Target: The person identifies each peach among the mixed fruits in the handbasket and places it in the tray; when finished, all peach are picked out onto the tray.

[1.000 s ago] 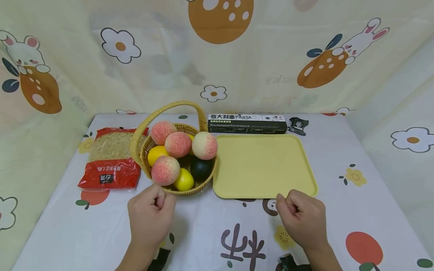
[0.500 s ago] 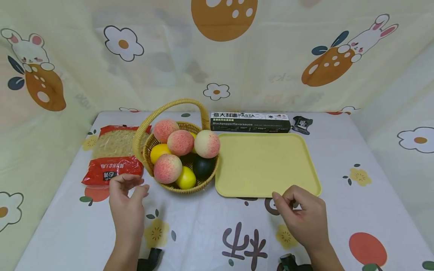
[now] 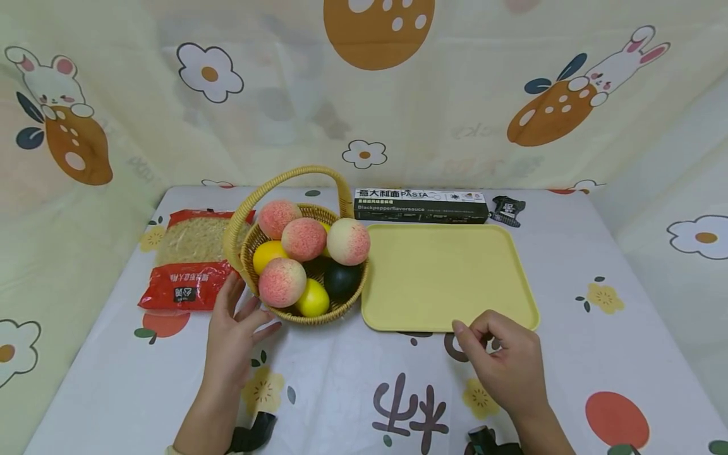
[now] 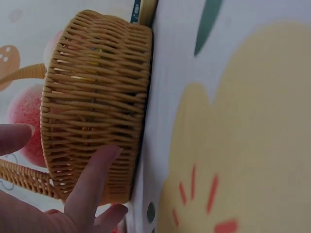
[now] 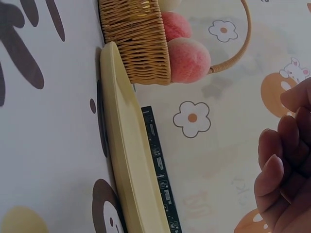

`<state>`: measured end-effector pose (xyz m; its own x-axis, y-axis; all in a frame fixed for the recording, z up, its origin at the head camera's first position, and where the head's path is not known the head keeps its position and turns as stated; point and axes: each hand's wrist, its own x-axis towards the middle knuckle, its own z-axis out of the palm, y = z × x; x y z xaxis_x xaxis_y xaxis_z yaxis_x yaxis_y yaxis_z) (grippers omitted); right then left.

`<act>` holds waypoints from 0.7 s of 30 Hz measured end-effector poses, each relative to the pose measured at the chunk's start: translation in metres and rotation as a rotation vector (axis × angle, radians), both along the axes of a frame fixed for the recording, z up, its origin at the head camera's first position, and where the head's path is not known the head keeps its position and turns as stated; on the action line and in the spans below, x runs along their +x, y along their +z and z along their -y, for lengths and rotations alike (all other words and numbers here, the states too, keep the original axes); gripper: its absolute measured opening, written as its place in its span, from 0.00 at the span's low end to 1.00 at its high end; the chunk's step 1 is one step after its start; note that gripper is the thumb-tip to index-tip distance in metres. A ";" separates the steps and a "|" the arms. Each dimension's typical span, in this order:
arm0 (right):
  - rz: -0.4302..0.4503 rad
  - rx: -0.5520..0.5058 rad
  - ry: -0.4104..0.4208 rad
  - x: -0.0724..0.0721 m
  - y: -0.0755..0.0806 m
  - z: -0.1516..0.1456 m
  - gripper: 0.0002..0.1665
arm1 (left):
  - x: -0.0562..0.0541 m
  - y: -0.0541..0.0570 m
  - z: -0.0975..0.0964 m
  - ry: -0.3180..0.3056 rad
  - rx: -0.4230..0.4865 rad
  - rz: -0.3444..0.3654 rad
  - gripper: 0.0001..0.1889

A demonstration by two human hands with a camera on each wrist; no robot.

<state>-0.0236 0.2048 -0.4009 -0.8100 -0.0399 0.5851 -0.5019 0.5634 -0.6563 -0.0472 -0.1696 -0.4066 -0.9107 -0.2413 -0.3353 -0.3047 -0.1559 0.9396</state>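
Observation:
A wicker basket (image 3: 318,321) with a tall arched handle holds several peaches (image 3: 303,240), yellow fruits (image 3: 311,299) and one dark green, almost black fruit (image 3: 342,282). At the basket's near left side is my left hand (image 3: 229,338), fingers spread. In the left wrist view its fingertips overlap the woven wall (image 4: 97,111). My right hand (image 3: 506,360), fingers loosely curled around nothing, hovers by the near right edge of a yellow tray (image 3: 443,278).
Left of the basket lies a red and clear bag of noodles (image 3: 184,278), partly behind the basket. Behind the tray stands a black and white pasta box (image 3: 421,207), with a small black packet (image 3: 507,210) at its right end.
My left hand uncurls from a fist, swings left, then comes back right to the basket with fingers spread. My right hand loosens from a fist and stays by the tray. The basket stays put.

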 end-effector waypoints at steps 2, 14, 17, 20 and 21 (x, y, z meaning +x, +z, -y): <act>0.008 0.000 0.001 0.000 -0.001 0.000 0.24 | -0.002 -0.002 -0.001 -0.013 0.021 -0.022 0.51; 0.014 0.037 -0.003 -0.001 -0.003 -0.001 0.23 | -0.006 -0.007 -0.006 -0.005 0.060 -0.004 0.54; 0.034 0.041 0.002 -0.001 -0.001 -0.003 0.20 | -0.006 -0.007 -0.006 0.002 0.057 0.004 0.55; 0.130 0.017 0.016 -0.001 0.006 -0.006 0.21 | -0.006 -0.006 -0.007 -0.002 0.060 0.005 0.55; 0.169 0.008 0.022 -0.002 0.010 -0.007 0.24 | -0.007 -0.006 -0.007 -0.004 0.064 0.006 0.55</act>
<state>-0.0255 0.2117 -0.3913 -0.8956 -0.0632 0.4404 -0.3973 0.5590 -0.7278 -0.0538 -0.1627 -0.4127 -0.9095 -0.2158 -0.3553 -0.3110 -0.2140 0.9260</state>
